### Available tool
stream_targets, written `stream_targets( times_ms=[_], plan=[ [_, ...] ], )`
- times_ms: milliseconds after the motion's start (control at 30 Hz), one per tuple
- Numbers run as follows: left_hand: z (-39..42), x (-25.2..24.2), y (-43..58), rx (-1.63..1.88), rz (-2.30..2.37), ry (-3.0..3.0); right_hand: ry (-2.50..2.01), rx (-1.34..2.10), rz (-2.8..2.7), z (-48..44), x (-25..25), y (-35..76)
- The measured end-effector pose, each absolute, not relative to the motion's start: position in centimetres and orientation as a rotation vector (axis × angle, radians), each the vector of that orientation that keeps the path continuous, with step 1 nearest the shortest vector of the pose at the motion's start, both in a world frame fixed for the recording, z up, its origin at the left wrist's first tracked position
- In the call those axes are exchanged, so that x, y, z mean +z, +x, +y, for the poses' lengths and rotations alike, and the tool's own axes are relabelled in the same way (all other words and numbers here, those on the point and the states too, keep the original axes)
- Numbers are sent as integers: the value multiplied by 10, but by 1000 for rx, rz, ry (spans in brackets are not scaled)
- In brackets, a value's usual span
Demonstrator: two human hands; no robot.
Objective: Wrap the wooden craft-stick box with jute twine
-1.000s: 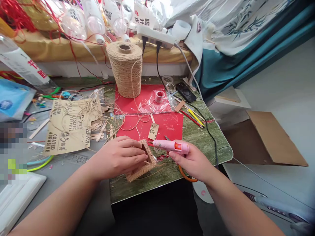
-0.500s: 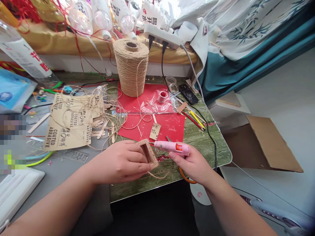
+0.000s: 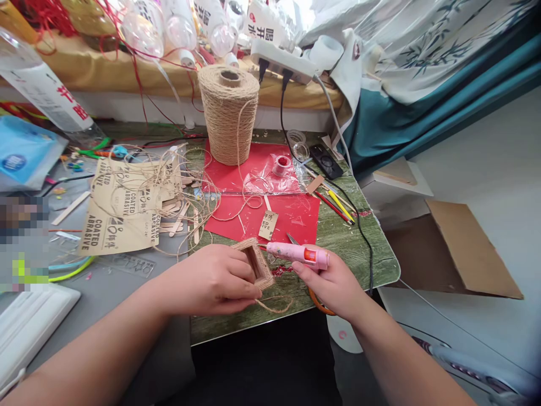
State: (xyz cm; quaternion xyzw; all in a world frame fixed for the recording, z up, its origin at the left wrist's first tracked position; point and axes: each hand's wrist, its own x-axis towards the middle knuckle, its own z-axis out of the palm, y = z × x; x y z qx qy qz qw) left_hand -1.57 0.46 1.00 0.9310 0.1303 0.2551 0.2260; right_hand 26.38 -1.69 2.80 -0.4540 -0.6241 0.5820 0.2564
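Note:
My left hand (image 3: 211,279) is closed round a small square box wrapped in jute twine (image 3: 254,263), tilted so its open mouth faces right. A loose end of twine (image 3: 276,307) trails from it over the table's near edge. My right hand (image 3: 332,282) grips a pink glue gun (image 3: 298,254), its nozzle pointing left and almost touching the box's rim. A big spool of jute twine (image 3: 229,114) stands upright at the back of the green table (image 3: 342,237).
Red sheets (image 3: 291,217) with clear film lie in the middle. Sandpaper sheets (image 3: 122,211), wooden sticks and tangled twine cover the left. Pencils (image 3: 336,204), a power strip (image 3: 282,62) and its black cord (image 3: 363,237) are to the right. Orange scissor handles (image 3: 316,301) lie under my right hand.
My left hand has lifted and tilted the twine box upright, bringing its opening toward the glue gun. The right hand has kept the gun almost still. The view shifted slightly.

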Motion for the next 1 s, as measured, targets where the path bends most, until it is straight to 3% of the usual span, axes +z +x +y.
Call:
stream_targets(
  times_ms=[533, 1000],
  plan=[
    [3, 6, -17, 628, 391, 2607, -1231, 1652, -1663, -15, 28, 261],
    [3, 2, -18, 604, 403, 2600, -1423, 1429, -1841, -20, 29, 269]
  ],
)
